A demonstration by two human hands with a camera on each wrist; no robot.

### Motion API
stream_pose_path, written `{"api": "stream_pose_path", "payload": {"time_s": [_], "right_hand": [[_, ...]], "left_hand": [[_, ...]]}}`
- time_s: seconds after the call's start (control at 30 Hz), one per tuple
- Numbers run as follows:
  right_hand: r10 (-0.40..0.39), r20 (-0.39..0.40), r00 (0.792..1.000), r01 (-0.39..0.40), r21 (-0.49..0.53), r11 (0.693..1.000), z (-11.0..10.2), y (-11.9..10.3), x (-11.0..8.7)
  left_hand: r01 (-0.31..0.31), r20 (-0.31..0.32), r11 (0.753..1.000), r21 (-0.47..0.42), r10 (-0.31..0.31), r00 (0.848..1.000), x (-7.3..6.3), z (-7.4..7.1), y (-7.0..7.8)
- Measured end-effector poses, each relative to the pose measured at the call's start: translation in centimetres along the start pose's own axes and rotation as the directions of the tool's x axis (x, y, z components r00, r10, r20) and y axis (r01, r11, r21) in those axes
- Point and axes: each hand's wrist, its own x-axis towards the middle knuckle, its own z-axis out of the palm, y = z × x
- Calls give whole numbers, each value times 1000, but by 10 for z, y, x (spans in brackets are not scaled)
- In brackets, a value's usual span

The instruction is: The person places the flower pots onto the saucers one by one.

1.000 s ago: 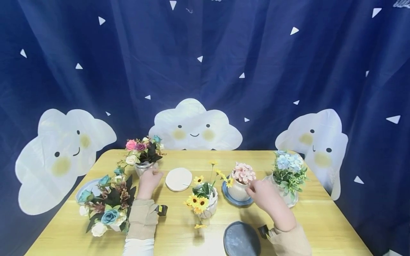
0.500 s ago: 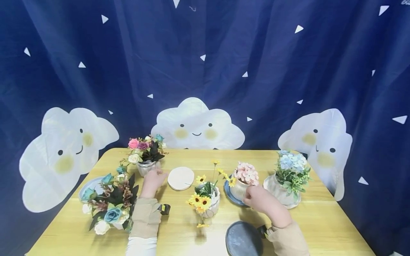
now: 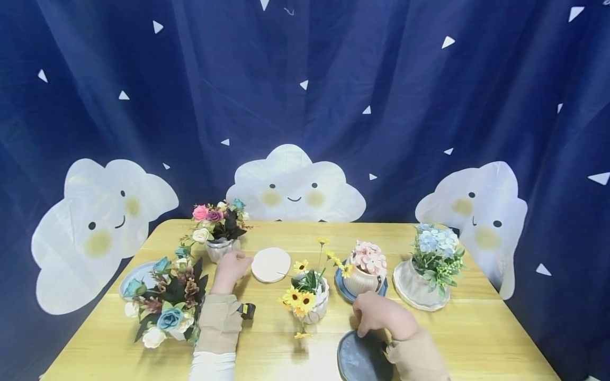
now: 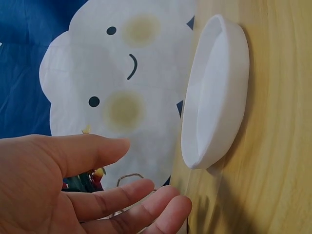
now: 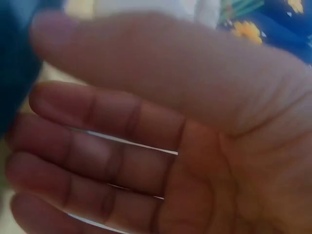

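Observation:
My left hand [image 3: 231, 270] hovers between the white plate [image 3: 270, 264] and a pot of pink and purple roses [image 3: 219, 227]. In the left wrist view its fingers are relaxed and hold nothing, beside the white plate's raised rim. My right hand [image 3: 383, 315] is over the far edge of the dark plate [image 3: 362, 360], thumb pointing down toward it. Its fingers [image 5: 107, 151] extend with nothing between them in the blurred right wrist view. Behind that hand, a ribbed pot of pink flowers [image 3: 368, 264] stands on a blue plate [image 3: 349, 292].
A pot of yellow daisies [image 3: 314, 304] stands mid-table. Blue hydrangeas [image 3: 436, 248] in a white pot sit on a scalloped white plate [image 3: 426, 305] at right. Teal and white roses [image 3: 169, 312] spread at front left, before a pale blue plate [image 3: 135, 278].
My right hand has left the side of the pink flower pot and come toward me, over the dark plate. The left hand has barely moved; the view has shifted slightly.

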Motion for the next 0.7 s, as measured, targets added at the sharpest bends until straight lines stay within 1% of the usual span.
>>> {"api": "stream_pose_path", "payload": {"time_s": [0.07, 0.13, 0.23, 0.4, 0.63, 0.7], "right_hand": [[1, -22, 1000, -1, -20, 1000, 3, -1, 1], [1, -41, 999, -3, -31, 1000, 5, -2, 3], [-8, -62, 998, 5, -52, 999, 5, -1, 4], [1, -99, 995, -7, -69, 998, 5, 1, 7], [66, -135, 989, -76, -71, 995, 6, 2, 9], [75, -147, 986, -86, -69, 994, 6, 2, 9]], "left_hand": [[2, 6, 1000, -3, -2, 1000, 1, 0, 1], [27, 24, 1000, -8, -26, 999, -2, -2, 7], [29, 30, 1000, -7, -29, 999, -2, -1, 10], [-8, 37, 1000, -27, 9, 999, -2, 0, 15], [-28, 59, 999, -38, 30, 998, -3, 3, 20], [-49, 70, 998, -36, 52, 996, -3, 4, 22]]}}
